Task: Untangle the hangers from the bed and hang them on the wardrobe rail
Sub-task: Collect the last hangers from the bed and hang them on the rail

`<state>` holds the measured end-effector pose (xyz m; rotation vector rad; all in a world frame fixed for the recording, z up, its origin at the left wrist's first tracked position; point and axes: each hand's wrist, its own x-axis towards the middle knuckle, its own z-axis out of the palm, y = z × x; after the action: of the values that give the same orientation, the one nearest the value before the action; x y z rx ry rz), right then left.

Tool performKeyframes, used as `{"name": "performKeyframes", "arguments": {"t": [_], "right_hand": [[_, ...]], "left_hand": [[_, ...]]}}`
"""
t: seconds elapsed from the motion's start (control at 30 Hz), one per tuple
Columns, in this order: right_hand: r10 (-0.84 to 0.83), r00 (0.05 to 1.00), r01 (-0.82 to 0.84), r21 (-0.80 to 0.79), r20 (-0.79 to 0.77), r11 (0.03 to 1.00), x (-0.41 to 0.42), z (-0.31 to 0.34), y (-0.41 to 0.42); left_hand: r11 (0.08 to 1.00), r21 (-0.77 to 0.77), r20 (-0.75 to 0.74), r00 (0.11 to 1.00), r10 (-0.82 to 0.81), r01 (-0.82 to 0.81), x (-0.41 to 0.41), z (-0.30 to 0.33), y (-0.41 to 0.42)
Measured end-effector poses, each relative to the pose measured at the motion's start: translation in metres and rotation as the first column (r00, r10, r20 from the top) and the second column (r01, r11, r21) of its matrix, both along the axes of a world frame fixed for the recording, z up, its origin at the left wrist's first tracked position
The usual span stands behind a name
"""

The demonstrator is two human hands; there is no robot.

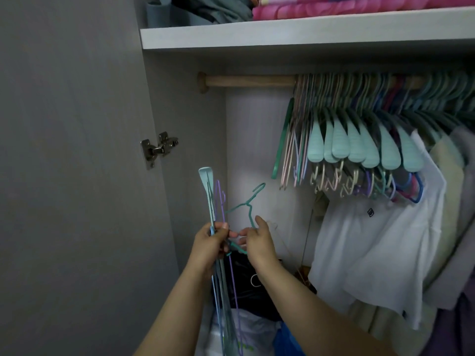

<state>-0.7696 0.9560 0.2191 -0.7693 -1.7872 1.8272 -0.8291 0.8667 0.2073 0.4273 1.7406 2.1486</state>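
The left hand (209,242) is clamped round a bunch of thin wire and plastic hangers (215,209) held upright, below the bare left end of the wooden wardrobe rail (249,80). The right hand (257,240) pinches a teal wire hanger (246,201), hook up, just right of the bunch. Best to keep the bunch steady, ease the teal one sideways until its lower bar clears, then lift it to the rail's free stretch.
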Motion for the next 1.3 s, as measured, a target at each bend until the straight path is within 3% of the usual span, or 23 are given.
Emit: {"name": "performKeyframes", "arguments": {"t": [0.1,0.23,0.37,0.47,0.57,0.67,0.73,0.83,0.97,1.17,1.3], "right_hand": [[-0.036,0.996,0.04,0.045,-0.086,0.998,-0.007,-0.012,-0.013],[-0.059,0.996,0.071,0.206,-0.066,0.976,-0.006,-0.014,-0.018],[-0.03,0.972,-0.11,0.561,0.234,0.82,0.006,-0.007,0.008],[0.037,0.941,-0.238,0.58,0.337,0.779,0.007,0.005,0.024],[0.145,0.97,-0.226,0.494,0.197,0.84,-0.001,0.018,0.029],[0.197,0.971,-0.123,0.422,-0.136,0.898,-0.003,0.049,0.03],[0.201,0.933,-0.06,0.421,-0.297,0.905,-0.007,0.077,0.035],[0.159,0.905,0.063,0.492,-0.395,0.868,-0.019,0.116,0.049],[0.092,0.926,0.128,0.532,-0.367,0.837,-0.044,0.154,0.069],[0.054,0.988,0.058,0.671,-0.145,0.739,-0.067,0.15,0.079],[-0.05,0.986,0.144,0.647,-0.162,0.748,-0.057,0.145,0.076]], "left_hand": [[1.0,-0.013,-0.036,0.999,-0.004,0.003,0.006,0.005,0.0],[1.0,-0.002,-0.043,0.999,0.03,-0.03,0.002,0.01,-0.002],[0.991,0.031,0.006,0.991,0.134,-0.134,-0.014,0.006,-0.016],[0.983,-0.026,-0.009,0.983,0.181,-0.181,-0.025,0.004,-0.025],[0.987,-0.002,0.006,0.987,0.16,-0.16,-0.031,0.008,-0.024],[0.991,0.047,0.015,0.992,0.124,-0.124,-0.034,0.019,-0.02],[0.994,0.048,-0.001,0.996,0.094,-0.094,-0.033,0.029,-0.018],[0.997,0.041,-0.024,0.998,0.06,-0.059,-0.031,0.041,-0.016],[0.999,0.046,-0.024,0.999,0.031,-0.03,-0.027,0.052,-0.012],[0.999,0.051,-0.031,0.999,0.013,-0.012,-0.024,0.056,-0.011],[0.999,0.044,-0.033,0.999,0.009,-0.007,-0.028,0.048,-0.015]]}}
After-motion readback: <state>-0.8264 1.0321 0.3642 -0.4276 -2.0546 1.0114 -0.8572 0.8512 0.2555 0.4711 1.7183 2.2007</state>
